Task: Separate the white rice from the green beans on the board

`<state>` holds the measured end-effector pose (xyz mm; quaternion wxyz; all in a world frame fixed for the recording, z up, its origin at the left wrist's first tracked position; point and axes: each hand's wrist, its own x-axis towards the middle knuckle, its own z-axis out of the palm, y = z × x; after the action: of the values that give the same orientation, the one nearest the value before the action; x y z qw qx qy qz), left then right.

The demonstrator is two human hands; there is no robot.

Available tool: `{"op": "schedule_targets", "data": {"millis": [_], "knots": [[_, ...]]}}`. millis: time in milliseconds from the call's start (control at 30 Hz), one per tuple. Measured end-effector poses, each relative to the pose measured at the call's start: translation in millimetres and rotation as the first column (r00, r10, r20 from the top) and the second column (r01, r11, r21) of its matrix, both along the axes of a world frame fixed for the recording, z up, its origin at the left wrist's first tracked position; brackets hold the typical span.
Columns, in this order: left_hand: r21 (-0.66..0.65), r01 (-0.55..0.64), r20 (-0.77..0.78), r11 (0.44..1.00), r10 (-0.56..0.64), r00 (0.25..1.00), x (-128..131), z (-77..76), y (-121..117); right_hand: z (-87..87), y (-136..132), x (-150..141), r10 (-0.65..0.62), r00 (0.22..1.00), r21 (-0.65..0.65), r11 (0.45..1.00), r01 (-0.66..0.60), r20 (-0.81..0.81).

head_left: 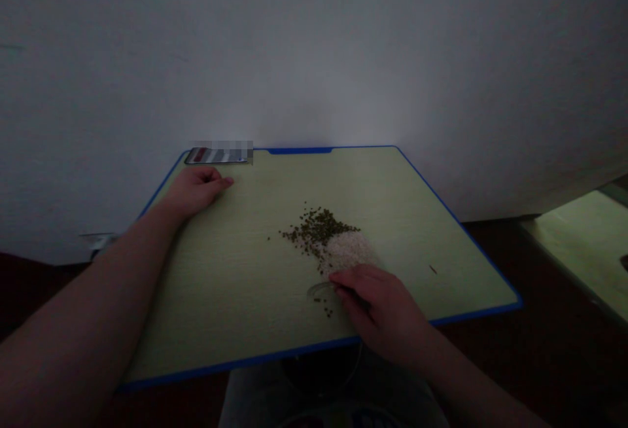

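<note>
A loose heap of small dark green beans (321,225), which look like mung beans, lies on the low table (235,277). Against its near right side rests a pile of pale, rice-like grains (350,248). My right hand (383,303) is just in front of the grains, thumb and fingers pinching a clear, curved piece (316,291) whose kind I cannot make out. A few stray beans (328,313) are close to it. My left hand (199,189) rests at the table's far left, its fingers curled and thumb forward, with nothing visible in it.
A phone (218,155) lies at the far left edge of the table. One thin brown sliver (432,269) is on the right side. Below the near blue edge, a dark round container (321,369) is partly visible over my lap. A wall (314,55) stands behind.
</note>
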<state>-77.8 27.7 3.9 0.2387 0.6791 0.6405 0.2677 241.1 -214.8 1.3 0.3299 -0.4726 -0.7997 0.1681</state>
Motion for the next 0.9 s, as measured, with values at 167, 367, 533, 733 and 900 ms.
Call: {"op": "schedule_targets", "data": {"millis": [167,367,533,733,900], "knots": [[0.001,-0.008,-0.006,1.000,0.008,1.000,2.7,3.2,-2.3,0.1,-3.0,0.8,0.028,1.000,-0.004,1.000,-0.028,-0.006],[0.012,0.010,0.004,1.000,-0.010,1.000,-0.4,-0.1,0.9,2.2,-7.7,6.3,-0.006,0.999,-0.030,1.000,0.004,-0.049],[0.029,0.010,0.015,1.000,-0.010,1.000,-2.4,-2.7,2.3,4.0,-8.1,7.9,0.019,0.998,-0.022,1.000,-0.020,-0.054],[0.005,-0.004,0.005,1.000,0.004,1.000,-0.7,0.2,0.5,2.9,-7.7,5.5,0.049,0.997,-0.004,0.999,-0.049,-0.052],[0.016,0.011,0.005,1.000,-0.011,1.000,0.1,1.0,-0.9,1.7,-7.7,2.1,0.098,0.993,-0.040,0.994,-0.101,-0.058]]}}
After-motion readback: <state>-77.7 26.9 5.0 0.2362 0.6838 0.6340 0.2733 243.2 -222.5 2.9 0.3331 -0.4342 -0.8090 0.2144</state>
